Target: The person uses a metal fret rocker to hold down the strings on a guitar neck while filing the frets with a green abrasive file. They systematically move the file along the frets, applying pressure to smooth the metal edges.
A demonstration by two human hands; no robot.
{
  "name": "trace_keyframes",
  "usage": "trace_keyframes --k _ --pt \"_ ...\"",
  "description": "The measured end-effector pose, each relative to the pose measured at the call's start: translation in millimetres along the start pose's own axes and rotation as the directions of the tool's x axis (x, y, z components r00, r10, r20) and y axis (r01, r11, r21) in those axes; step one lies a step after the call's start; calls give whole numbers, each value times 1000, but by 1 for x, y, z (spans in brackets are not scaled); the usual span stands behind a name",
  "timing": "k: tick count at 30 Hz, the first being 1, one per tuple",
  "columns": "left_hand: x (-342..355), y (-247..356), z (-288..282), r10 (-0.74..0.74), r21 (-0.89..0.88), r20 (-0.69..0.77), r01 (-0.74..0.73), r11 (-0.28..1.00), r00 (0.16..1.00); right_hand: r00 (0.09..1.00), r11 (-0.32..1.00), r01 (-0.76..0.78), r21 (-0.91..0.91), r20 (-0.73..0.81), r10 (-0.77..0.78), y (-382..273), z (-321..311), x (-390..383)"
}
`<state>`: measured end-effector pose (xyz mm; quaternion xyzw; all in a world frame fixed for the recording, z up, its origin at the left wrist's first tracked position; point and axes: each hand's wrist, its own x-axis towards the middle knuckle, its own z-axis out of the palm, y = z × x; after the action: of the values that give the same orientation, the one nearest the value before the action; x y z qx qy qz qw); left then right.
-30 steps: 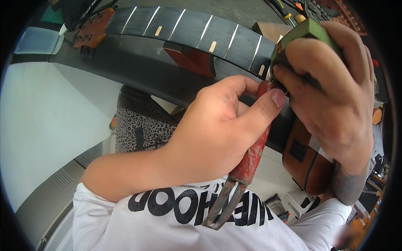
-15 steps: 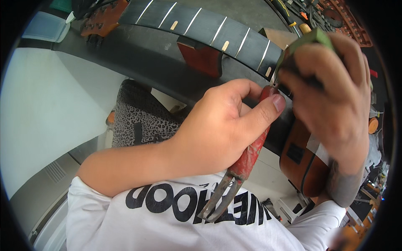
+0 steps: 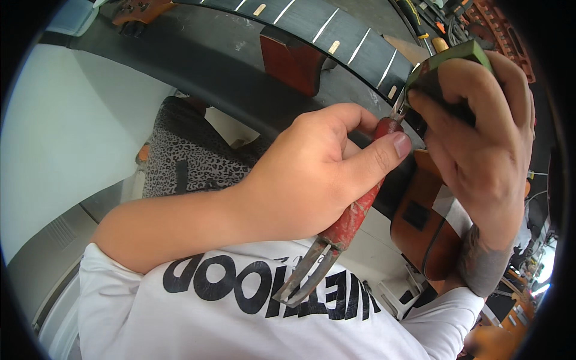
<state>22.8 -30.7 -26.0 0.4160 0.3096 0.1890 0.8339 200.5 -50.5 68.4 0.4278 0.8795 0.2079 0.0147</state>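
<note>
A: And there's the change! The right hand point(image 3: 480, 132), blurred half a second ago, comes up crisp, and more of the metal shank point(image 3: 398, 109) shows between the red-handled tool point(image 3: 353, 219) and the green block point(image 3: 454, 56).

B: Grips, please?

A: The left hand point(image 3: 318, 174) is wrapped round the handle, thumb laid along it (that forked end hangs free over the shirt point(image 3: 234, 312)). Right fingers are clamped about the block, over the near stretch of the dark fretboard point(image 3: 309, 21).

B: Touching the board?

A: Can't tell; knuckles hide it.

B: So what does it mean?

A: Looks like a beat between strokes, the work holding to the same spot, I'd judge.
</note>
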Motion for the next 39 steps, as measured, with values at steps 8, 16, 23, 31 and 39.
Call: trace_keyframes --k 8,16,23,31,39 --pt "-4 6 -3 -29 37 -5 29 999 1000 998 997 61 -41 -23 -62 -2 5 3" --pt "-5 8 -5 -89 -43 35 91 995 995 997 997 72 -12 4 -72 -6 2 3" --pt "-3 0 -4 -15 -6 6 15 1000 1000 996 996 83 16 -30 -82 -6 4 3" --pt "-2 0 -4 30 33 -27 -29 999 999 997 997 82 12 -12 -82 -1 4 3" --pt "-3 -1 -5 37 30 -23 -36 999 999 997 998 63 1 32 -63 3 3 5"
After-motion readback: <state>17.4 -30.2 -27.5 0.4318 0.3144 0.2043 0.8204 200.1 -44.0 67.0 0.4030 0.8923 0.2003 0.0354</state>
